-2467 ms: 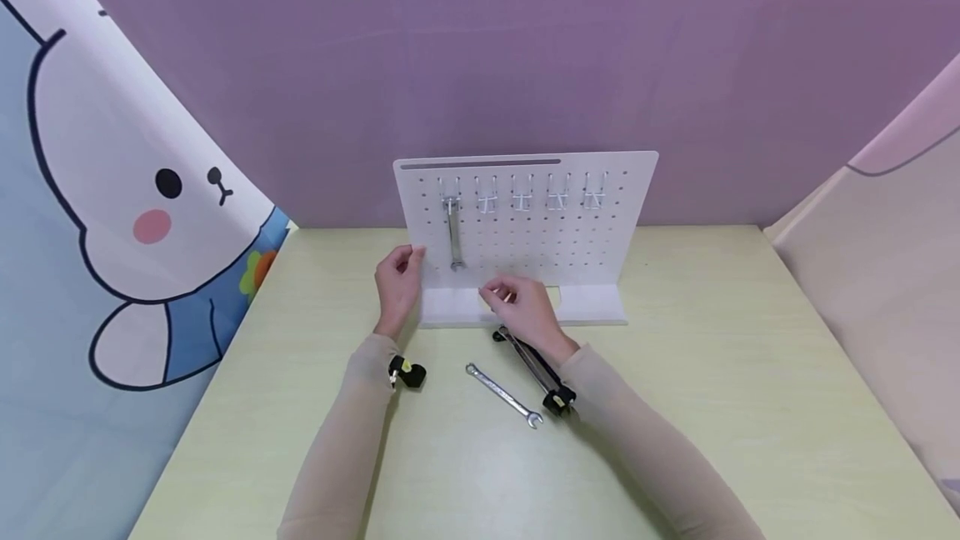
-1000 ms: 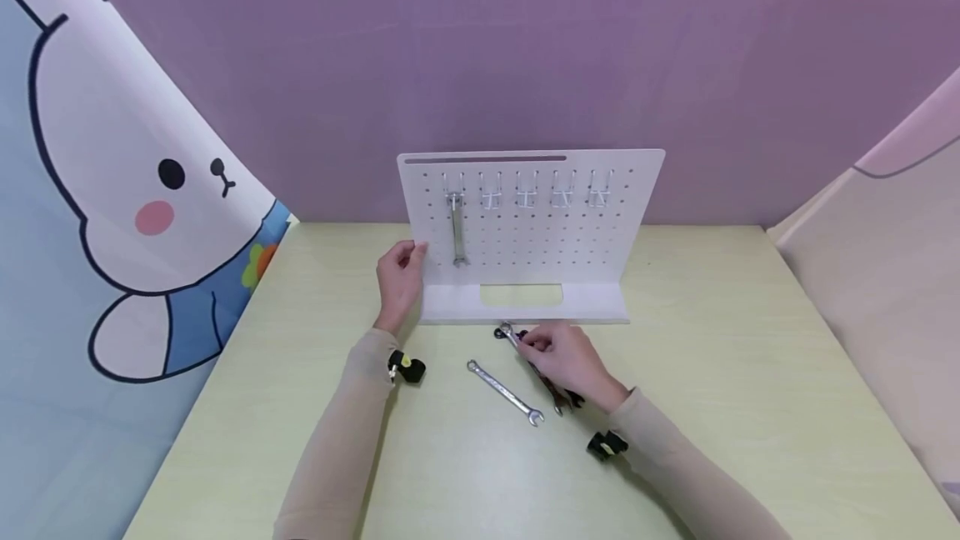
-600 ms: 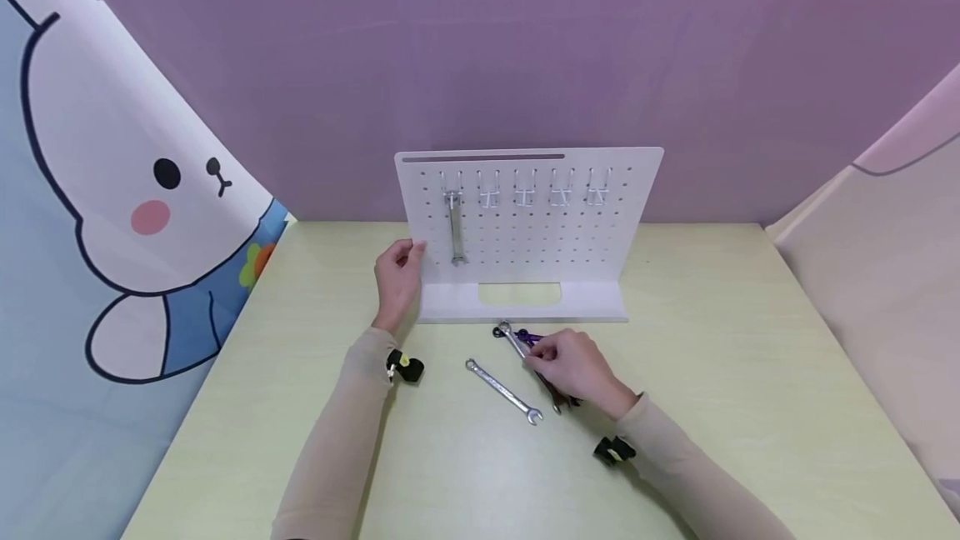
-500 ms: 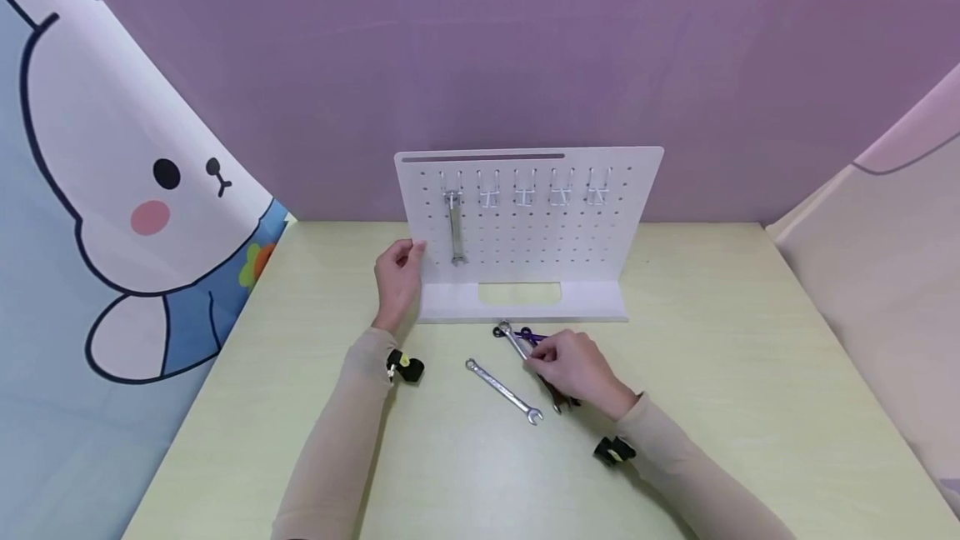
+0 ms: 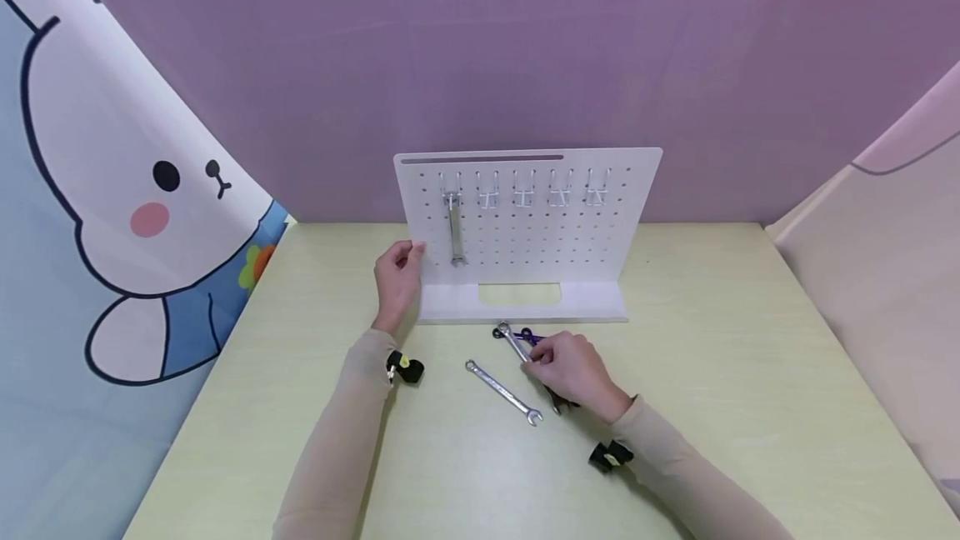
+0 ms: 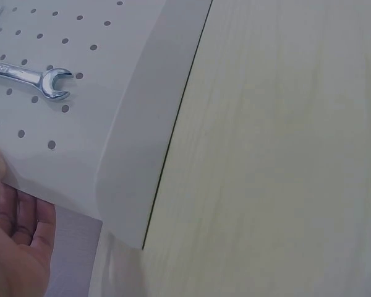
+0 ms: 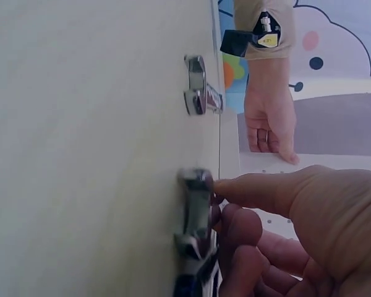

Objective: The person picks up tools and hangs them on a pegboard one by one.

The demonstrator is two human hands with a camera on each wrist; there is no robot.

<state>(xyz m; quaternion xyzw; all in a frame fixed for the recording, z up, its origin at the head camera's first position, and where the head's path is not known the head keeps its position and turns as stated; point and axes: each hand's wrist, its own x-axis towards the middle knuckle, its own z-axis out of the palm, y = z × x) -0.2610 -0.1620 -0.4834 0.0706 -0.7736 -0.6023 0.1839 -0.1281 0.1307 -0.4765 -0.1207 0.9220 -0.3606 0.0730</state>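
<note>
A white pegboard (image 5: pixel 540 244) stands on the table with a silver combination wrench (image 5: pixel 456 232) hanging from its leftmost hook. My left hand (image 5: pixel 397 277) holds the board's left edge, thumb on the front face and the other fingers behind. Below the board's base, my right hand (image 5: pixel 573 369) pinches another silver wrench (image 5: pixel 511 337) with thumb and fingertips. That wrench lies among darker wrenches, one of them purple (image 5: pixel 533 337), partly hidden by the hand. In the right wrist view the wrench's open end (image 7: pixel 196 207) shows beside the thumb. A separate silver wrench (image 5: pixel 501 392) lies to the left.
Several more wire hooks (image 5: pixel 558 194) run in a row across the board, with nothing hanging on them. The light wooden table (image 5: pixel 712 340) extends to both sides. A purple cloth backdrop (image 5: pixel 480 57) hangs behind, and a cartoon-printed cloth (image 5: pixel 97 190) is at the left.
My right hand has come back from before the board's base, down and right onto the wrench pile, and now pinches a silver wrench. The left hand has kept its hold on the board.
</note>
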